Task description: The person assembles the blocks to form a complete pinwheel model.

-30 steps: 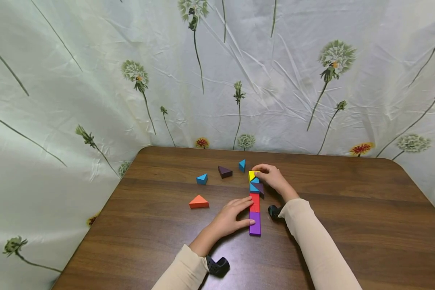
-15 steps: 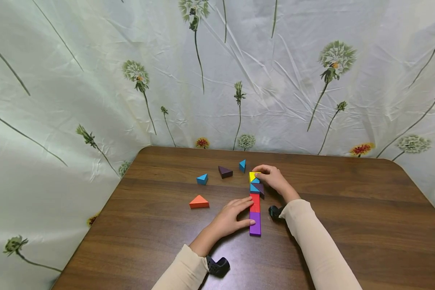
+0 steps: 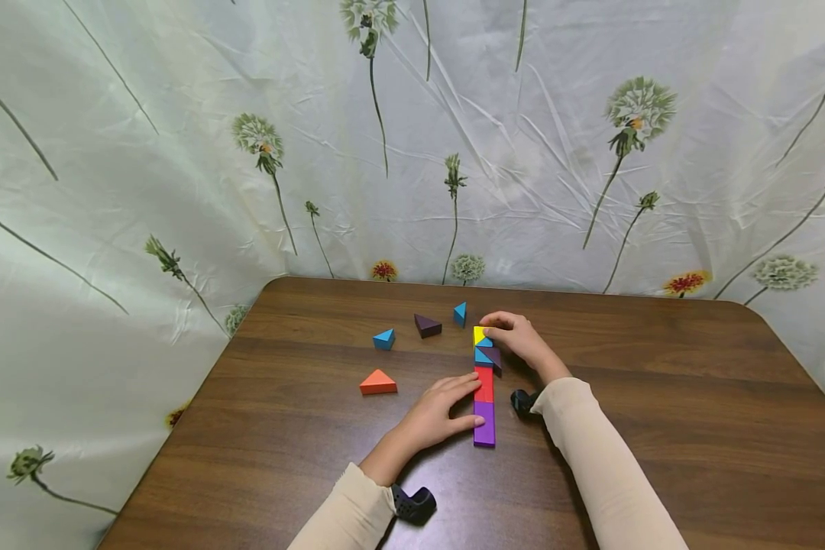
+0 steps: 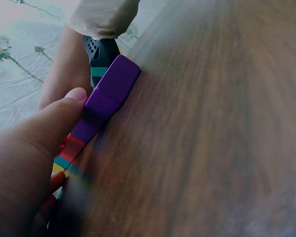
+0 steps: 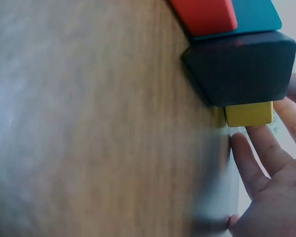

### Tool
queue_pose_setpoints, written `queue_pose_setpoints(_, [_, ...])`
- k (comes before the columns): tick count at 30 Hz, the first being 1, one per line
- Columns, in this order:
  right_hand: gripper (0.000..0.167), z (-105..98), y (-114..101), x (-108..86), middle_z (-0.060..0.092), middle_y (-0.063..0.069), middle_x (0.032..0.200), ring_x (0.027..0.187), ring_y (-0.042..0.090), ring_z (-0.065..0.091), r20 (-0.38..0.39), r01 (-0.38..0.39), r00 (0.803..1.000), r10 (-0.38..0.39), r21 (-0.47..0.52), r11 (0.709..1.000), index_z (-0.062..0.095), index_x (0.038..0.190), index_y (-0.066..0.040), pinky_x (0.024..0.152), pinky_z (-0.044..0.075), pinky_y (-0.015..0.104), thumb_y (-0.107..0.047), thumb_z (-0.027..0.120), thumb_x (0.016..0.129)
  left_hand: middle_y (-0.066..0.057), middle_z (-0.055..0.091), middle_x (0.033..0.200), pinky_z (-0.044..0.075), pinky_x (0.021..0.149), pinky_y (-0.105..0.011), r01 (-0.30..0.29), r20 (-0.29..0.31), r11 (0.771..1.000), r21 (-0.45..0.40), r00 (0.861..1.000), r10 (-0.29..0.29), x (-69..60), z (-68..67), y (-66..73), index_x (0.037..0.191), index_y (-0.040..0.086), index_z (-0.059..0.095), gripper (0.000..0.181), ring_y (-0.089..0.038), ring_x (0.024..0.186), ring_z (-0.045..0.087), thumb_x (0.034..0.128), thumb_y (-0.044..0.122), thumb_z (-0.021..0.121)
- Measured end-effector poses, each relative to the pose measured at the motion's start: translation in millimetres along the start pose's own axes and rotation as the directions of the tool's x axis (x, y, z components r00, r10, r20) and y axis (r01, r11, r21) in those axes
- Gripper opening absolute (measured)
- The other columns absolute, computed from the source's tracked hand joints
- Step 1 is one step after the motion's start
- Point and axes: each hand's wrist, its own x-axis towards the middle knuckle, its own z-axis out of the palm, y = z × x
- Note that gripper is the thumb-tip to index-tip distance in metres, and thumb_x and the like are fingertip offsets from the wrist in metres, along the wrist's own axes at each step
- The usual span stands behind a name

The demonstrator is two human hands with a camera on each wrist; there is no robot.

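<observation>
A straight row of blocks runs away from me on the table. Its near end is a purple block (image 3: pixel 484 425), followed by red (image 3: pixel 484 384), then blue triangular pieces (image 3: pixel 483 356) and a yellow block (image 3: pixel 478 336) at the far end. A dark triangular block (image 3: pixel 493 357) juts out to the right of the row. My left hand (image 3: pixel 431 416) lies along the left side, thumb touching purple and fairly straight fingers on red. At the far end my right hand (image 3: pixel 520 341) pinches the yellow block, with fingers behind it, as the right wrist view shows too.
Left of the row lie an orange triangular block (image 3: pixel 378 383), a blue one (image 3: pixel 383 340) and a dark one (image 3: pixel 427 326). Another blue triangle (image 3: pixel 460 314) stands just beyond the row. A flowered cloth (image 3: pixel 412 206) hangs behind the wooden table (image 3: pixel 660 367).
Over the last second the yellow block has shifted slightly toward me and sits straighter against the blue piece. My left hand and the loose blocks have not moved.
</observation>
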Motion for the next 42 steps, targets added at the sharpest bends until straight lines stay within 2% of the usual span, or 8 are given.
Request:
queue_pose_setpoints(7, [0.041,-5.7,18.0,8.4,0.048,0.024,0.12,0.108,0.036,0.044,-0.057,-0.009,0.998,0.011,0.027,1.0,0.046,0.122,0.007,0.093,0.033,0.048,-0.017,0.054,0.091,0.004,0.037,0.139,0.029,0.1,-0.039,-0.01,-0.01,1.0,0.009,1.0,0.01,-1.0,0.1,0.1,0.133,0.014,0.045,0.06,-0.018,0.123,0.036,0.0844,0.046,0.057])
queue_pose_setpoints(14, [0.047,-9.5,11.0,3.0,0.042,0.022,0.129,0.118,0.034,0.039,-0.113,0.078,0.99,-0.081,-0.03,0.996,0.041,0.129,0.003,0.097,0.03,0.049,-0.023,0.052,0.092,0.005,0.037,0.139,0.029,0.1,-0.038,-0.011,-0.017,1.0,0.011,1.0,0.011,-0.8,0.9,-1.0,0.133,0.014,0.046,0.06,-0.018,0.123,0.037,0.0844,0.047,0.056])
queue_pose_setpoints(22, [0.049,-4.1,-6.7,-24.4,0.039,0.018,0.133,0.123,0.033,0.034,-0.156,0.157,0.974,-0.163,-0.05,0.986,0.038,0.132,-0.001,0.098,0.027,0.051,-0.026,0.052,0.092,0.006,0.036,0.139,0.029,0.1,-0.039,0.006,-0.008,1.0,0.007,1.0,-0.006,-0.8,1.6,-1.0,0.134,0.015,0.045,0.059,-0.017,0.123,0.036,0.0851,0.047,0.055])
queue_pose_setpoints(28, [0.049,5.8,-8.3,-47.4,0.04,0.018,0.131,0.121,0.034,0.035,-0.168,0.207,0.961,-0.219,-0.088,0.974,0.038,0.131,-0.001,0.097,0.029,0.051,-0.021,0.056,0.09,0.006,0.036,0.139,0.029,0.1,-0.039,0.005,-0.009,1.0,-0.002,1.0,-0.005,-0.3,1.4,-0.1,0.133,0.015,0.045,0.058,-0.018,0.123,0.036,0.0856,0.047,0.055])
queue_pose_setpoints(31, [0.047,10.9,-18.3,-62.5,0.04,0.022,0.129,0.119,0.039,0.036,-0.154,0.227,0.958,-0.242,-0.114,0.967,0.038,0.13,0.004,0.095,0.03,0.054,-0.014,0.056,0.09,0.006,0.036,0.139,0.029,0.1,-0.039,0.007,-0.011,1.0,0.0,1.0,-0.007,-0.1,1.6,-0.2,0.133,0.015,0.045,0.058,-0.017,0.123,0.036,0.0858,0.047,0.054])
queue_pose_setpoints(35, [0.047,16.8,-11.6,-75.7,0.041,0.022,0.128,0.116,0.039,0.039,-0.134,0.234,0.958,-0.254,-0.147,0.961,0.039,0.128,0.006,0.092,0.032,0.054,-0.01,0.058,0.088,0.005,0.036,0.139,0.029,0.1,-0.039,0.005,-0.016,1.0,-0.002,1.0,-0.006,0.0,1.3,0.2,0.133,0.014,0.045,0.058,-0.017,0.124,0.036,0.086,0.046,0.054])
queue_pose_setpoints(38, [0.049,20.2,6.8,-79.6,0.044,0.016,0.128,0.115,0.034,0.041,-0.13,0.236,0.958,-0.257,-0.157,0.959,0.042,0.128,0.002,0.092,0.035,0.052,-0.016,0.061,0.087,0.005,0.037,0.139,0.029,0.1,-0.039,0.002,-0.028,1.0,-0.013,1.0,-0.003,-0.1,0.7,0.4,0.133,0.014,0.045,0.057,-0.017,0.124,0.036,0.0863,0.045,0.054])
queue_pose_setpoints(42, [0.051,25.0,11.9,-88.6,0.046,0.012,0.127,0.114,0.03,0.044,-0.118,0.236,0.959,-0.259,-0.176,0.956,0.045,0.127,-0.003,0.09,0.038,0.049,-0.021,0.065,0.084,0.003,0.039,0.138,0.029,0.1,-0.039,0.0,-0.049,1.0,-0.031,0.999,-0.002,-0.1,0.4,0.2,0.132,0.013,0.046,0.055,-0.017,0.124,0.036,0.0871,0.044,0.054])
